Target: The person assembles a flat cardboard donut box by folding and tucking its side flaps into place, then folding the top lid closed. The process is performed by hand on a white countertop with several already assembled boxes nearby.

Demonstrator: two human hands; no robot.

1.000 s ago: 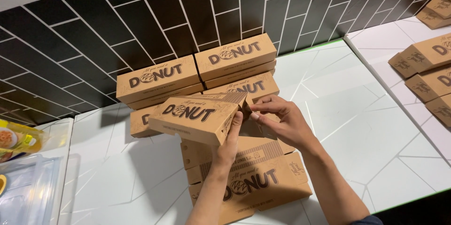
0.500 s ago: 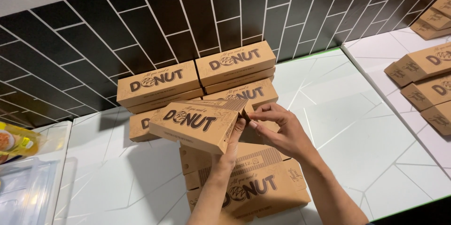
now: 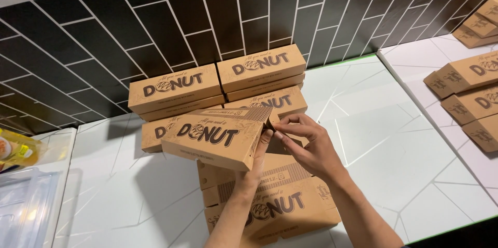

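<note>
The left hand (image 3: 254, 167) props a long brown cardboard donut box (image 3: 212, 139) from underneath, its fingers closed against the box's right end, holding it above a pile of 2 or 3 like boxes (image 3: 280, 206) on the white worktop (image 3: 363, 139). The box's long axis runs left to right (slightly tilted), so its open end flap (image 3: 244, 114) lies just left of the right hand (image 3: 306, 144), the nearer one, whose fingers pinch together on the flap's corner. More boxes are stacked against the black tiled wall (image 3: 155, 30).

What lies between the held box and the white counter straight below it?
In the head view, nothing: the held box, pinched by left hand and right hand, hangs over bare counter.
</note>
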